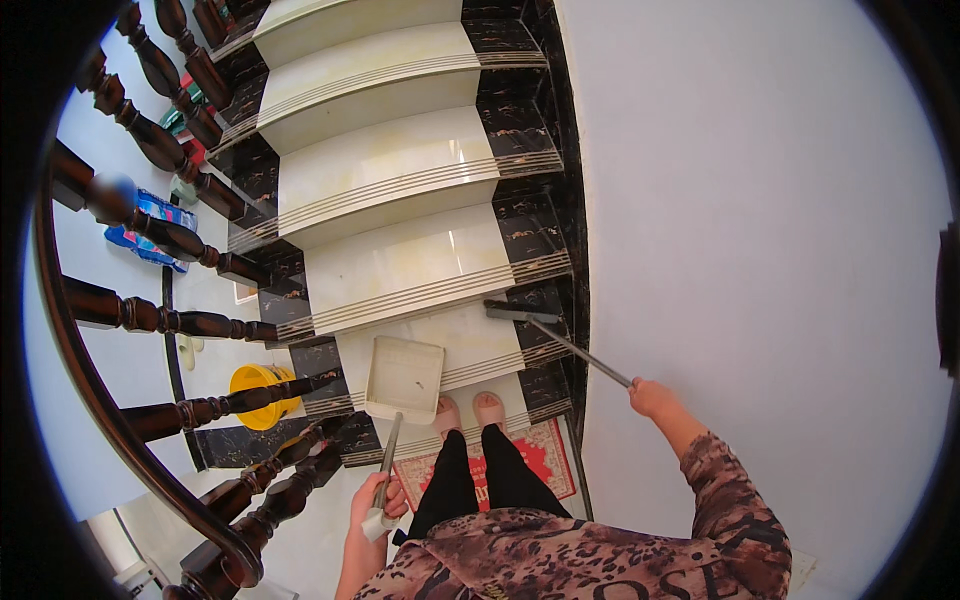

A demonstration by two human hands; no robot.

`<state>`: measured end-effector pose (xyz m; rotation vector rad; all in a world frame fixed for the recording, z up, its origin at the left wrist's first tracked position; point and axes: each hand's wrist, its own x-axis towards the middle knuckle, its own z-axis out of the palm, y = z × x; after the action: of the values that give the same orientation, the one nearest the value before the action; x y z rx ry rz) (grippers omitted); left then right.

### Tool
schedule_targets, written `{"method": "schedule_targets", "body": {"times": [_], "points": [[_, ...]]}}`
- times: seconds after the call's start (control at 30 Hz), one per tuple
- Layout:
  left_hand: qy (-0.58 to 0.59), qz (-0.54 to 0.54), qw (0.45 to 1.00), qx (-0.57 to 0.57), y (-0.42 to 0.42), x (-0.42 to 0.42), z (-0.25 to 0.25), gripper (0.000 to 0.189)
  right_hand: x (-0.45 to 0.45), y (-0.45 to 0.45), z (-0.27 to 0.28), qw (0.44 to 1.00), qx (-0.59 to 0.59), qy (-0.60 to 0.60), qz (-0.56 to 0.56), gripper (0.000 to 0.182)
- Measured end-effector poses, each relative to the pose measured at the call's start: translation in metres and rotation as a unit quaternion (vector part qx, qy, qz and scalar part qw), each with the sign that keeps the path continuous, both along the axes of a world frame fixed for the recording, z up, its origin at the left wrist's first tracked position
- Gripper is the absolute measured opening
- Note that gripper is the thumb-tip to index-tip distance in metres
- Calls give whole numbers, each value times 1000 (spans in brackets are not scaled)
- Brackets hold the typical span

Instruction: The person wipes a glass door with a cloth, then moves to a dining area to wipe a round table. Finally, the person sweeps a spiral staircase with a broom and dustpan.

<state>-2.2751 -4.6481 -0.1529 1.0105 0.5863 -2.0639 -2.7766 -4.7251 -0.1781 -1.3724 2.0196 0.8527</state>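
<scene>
My left hand [373,499] grips the metal handle of a long-handled dustpan [405,375], low in the picture. The pan is off-white, its wide mouth toward the stair riser, and a small dark scrap [420,384] lies inside it. My right hand [655,397] is closed around the grey pole of a broom [521,310]. Its dark bristles reach the right-hand end of a stair tread [450,334], beside the riser and the black marble border [536,296]. Dustpan and broom are apart, with pale tread between them.
White marble stairs [397,172] rise ahead, with grooved edges. Dark wooden balusters [187,322] and a curved handrail [82,360] run along the left; a white wall [750,187] bounds the right. Beyond the balusters stands a yellow bucket [255,409]. A red patterned mat [536,454] lies by my feet.
</scene>
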Motion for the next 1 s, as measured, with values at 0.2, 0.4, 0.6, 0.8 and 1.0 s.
{"method": "schedule_targets", "body": {"times": [0.2, 0.4, 0.6, 0.8, 1.0], "points": [[3, 8, 1000, -16, 5, -17, 0, 19, -6, 17, -2, 998, -55, -22, -33, 29], [-18, -20, 1000, -3, 4, -35, 6, 20, -27, 61, -75, 989, -72, -122, -51, 29], [-22, -71, 997, -25, 5, -54, 4, 24, 3, 110, -50, 970, -45, -195, -138, 29], [-9, -143, 989, -22, 12, -47, 0, 21, 20, 116, -39, 878, -41, -223, -420, 27], [-92, -208, 974, -15, 6, -55, -10, 17, 70, 114, -34, 828, -28, -334, -450, 27]]}}
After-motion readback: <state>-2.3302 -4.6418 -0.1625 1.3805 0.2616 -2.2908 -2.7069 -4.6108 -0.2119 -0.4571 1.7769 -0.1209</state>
